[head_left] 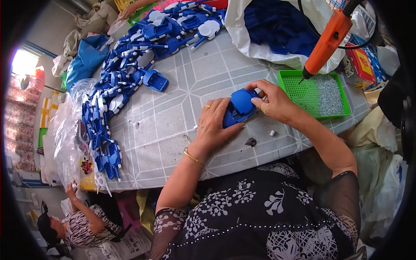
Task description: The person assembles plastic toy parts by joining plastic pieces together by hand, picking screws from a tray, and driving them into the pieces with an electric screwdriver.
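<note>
A blue plastic toy part (239,106) sits between both hands just above the grey patterned table (182,112). My left hand (213,123) grips its left side, with a gold ring on one finger and a gold bangle at the wrist. My right hand (271,100) holds its right and top edge, fingers pressed on the shell. An orange electric screwdriver (327,40) hangs on a cord above and to the right, its tip pointing down over a green tray (321,93) holding small silver screws.
Many assembled blue-and-white toy parts (125,78) lie in a long heap across the table's left and far side. A white bag of blue pieces (277,26) stands behind the tray. Two small loose bits (251,141) lie near my hands. Another person (76,225) sits at lower left.
</note>
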`<state>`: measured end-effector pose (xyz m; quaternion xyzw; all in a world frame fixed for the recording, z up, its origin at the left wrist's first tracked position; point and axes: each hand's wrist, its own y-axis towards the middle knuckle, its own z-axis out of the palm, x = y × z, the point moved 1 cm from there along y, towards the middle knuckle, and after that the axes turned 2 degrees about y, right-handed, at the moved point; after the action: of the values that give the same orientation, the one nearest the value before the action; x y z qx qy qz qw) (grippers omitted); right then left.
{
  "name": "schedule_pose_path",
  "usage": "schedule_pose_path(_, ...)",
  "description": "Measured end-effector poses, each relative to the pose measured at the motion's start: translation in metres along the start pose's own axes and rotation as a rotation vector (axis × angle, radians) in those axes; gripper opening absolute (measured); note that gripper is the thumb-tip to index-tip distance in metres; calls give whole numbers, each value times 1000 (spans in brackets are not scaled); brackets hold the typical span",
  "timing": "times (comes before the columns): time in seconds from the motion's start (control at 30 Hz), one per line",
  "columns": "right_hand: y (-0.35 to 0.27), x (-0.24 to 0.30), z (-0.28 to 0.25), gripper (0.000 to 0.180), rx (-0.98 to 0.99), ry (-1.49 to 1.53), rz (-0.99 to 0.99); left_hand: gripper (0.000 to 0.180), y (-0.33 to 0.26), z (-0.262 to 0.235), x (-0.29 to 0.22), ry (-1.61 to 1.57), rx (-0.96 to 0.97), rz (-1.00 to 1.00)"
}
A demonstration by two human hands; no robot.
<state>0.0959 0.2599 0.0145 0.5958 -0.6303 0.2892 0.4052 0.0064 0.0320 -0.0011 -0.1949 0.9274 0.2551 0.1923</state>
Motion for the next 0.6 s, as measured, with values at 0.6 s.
schedule_pose_path(0.6, -4, 2, -6, 47, 104, -329, -501, 80, 2, -8, 5, -72, -19, -30)
